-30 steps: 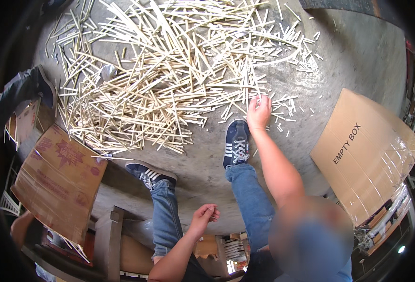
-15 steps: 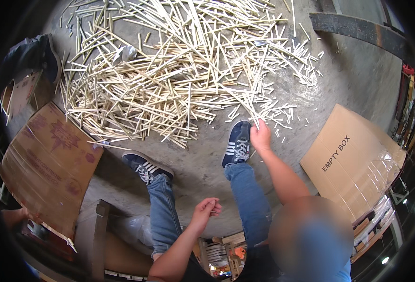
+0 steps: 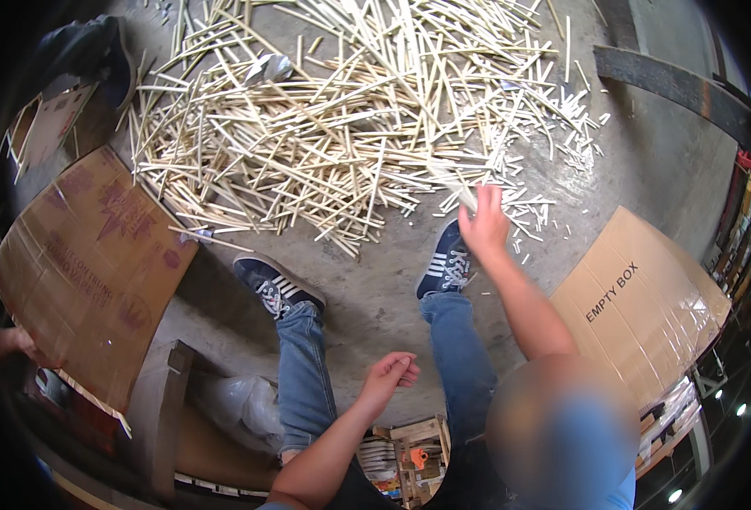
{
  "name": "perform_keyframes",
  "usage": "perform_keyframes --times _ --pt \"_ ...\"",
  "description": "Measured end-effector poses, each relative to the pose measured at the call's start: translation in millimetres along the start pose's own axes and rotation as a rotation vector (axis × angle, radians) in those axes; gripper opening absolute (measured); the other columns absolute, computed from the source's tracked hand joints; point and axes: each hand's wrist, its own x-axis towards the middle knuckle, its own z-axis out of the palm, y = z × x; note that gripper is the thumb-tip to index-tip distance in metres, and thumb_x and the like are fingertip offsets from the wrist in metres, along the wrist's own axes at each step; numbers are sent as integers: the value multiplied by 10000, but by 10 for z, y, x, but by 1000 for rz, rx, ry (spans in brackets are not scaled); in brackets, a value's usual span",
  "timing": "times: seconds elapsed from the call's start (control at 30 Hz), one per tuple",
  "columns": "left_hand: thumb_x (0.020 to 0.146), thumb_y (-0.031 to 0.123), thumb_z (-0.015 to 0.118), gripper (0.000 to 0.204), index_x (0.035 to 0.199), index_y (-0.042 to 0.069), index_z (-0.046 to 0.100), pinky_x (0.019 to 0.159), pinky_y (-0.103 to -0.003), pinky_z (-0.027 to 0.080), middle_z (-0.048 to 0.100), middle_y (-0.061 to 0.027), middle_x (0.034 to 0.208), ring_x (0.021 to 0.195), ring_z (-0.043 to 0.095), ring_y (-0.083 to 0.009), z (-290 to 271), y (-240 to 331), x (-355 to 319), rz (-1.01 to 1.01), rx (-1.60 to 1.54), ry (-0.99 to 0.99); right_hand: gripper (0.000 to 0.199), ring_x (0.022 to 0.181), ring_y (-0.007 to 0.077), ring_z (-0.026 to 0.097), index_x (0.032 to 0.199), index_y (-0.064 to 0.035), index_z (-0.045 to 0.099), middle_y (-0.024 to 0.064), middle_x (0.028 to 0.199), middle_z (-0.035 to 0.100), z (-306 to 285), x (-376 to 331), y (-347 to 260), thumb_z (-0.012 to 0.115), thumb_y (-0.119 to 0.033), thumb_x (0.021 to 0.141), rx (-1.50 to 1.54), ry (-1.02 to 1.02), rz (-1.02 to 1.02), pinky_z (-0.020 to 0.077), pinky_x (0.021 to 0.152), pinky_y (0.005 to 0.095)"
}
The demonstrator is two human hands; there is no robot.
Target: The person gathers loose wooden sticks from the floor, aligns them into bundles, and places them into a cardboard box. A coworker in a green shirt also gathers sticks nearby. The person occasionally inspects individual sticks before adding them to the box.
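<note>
A wide heap of thin pale wooden sticks (image 3: 307, 144) lies loose on the concrete floor in front of my feet. My right hand (image 3: 486, 223) is at the near right edge of the heap, just beyond the toe of my right shoe. Its fingers close around the near end of a few sticks (image 3: 454, 180), which are blurred by motion and point toward the heap. My left hand (image 3: 390, 376) hovers between my knees, away from the sticks, with its fingers curled in. Whatever it may hold is hidden.
A cardboard box (image 3: 643, 297) stands at the right, another cardboard box (image 3: 95, 272) at the left. A dark curved metal bar (image 3: 673, 81) is at the upper right. Beyond the left box shows another person's shoe (image 3: 120, 64); a hand (image 3: 22, 342) touches that box's near side.
My right hand has lifted slightly and shifted right with the sticks, which now blur. My left hand stays curled, a little farther right. The whole view has shifted slightly.
</note>
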Motion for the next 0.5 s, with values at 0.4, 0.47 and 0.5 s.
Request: perform_keyframes --times 0.4,0.47,0.5 --pt "1023 237 475 286 1189 30 580 785 -286 510 649 -62 980 881 618 -140 -40 132 -42 61 -55 16 137 864 380 598 905 -71 625 163 860 637 -69 164 -208 629 -166 806 -119 -254 9 500 707 476" --pt "1021 226 475 277 1182 27 581 773 -286 506 650 -68 973 867 622 -149 -31 215 -12 91 -73 -19 148 805 405 581 897 -60 616 182 855 597 -236 51 38 641 -180 815 -131 -27 -287 479 678 474" --pt "1021 224 474 275 1184 28 580 773 -287 507 651 -69 973 867 624 -151 -55 243 -17 100 -81 -8 151 790 410 580 913 -54 624 186 840 589 -289 23 30 635 -173 820 -149 25 -376 481 681 466"
